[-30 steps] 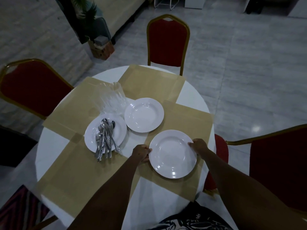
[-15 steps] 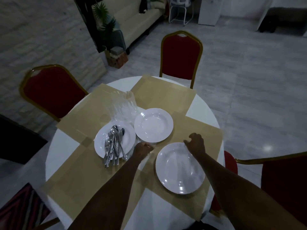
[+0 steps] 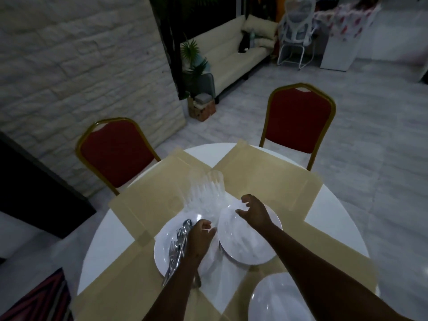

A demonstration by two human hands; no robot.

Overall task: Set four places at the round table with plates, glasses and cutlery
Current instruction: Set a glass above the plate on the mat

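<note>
Right hand (image 3: pixel 252 210), fingers spread and empty, hovers right over the middle plate (image 3: pixel 250 242); left hand (image 3: pixel 200 235) sits loosely curled at its left rim.

A: Two red chairs with gold frames, one (image 3: pixel 118 151) at left of centre, the other (image 3: pixel 301 119) right of it, stand on a pale tiled floor (image 3: pixel 370 140).

B: A cream sofa (image 3: pixel 231 52) lines the top, a potted plant (image 3: pixel 193 57) beside it; a white brick wall (image 3: pixel 81 66) fills the upper left.
</note>
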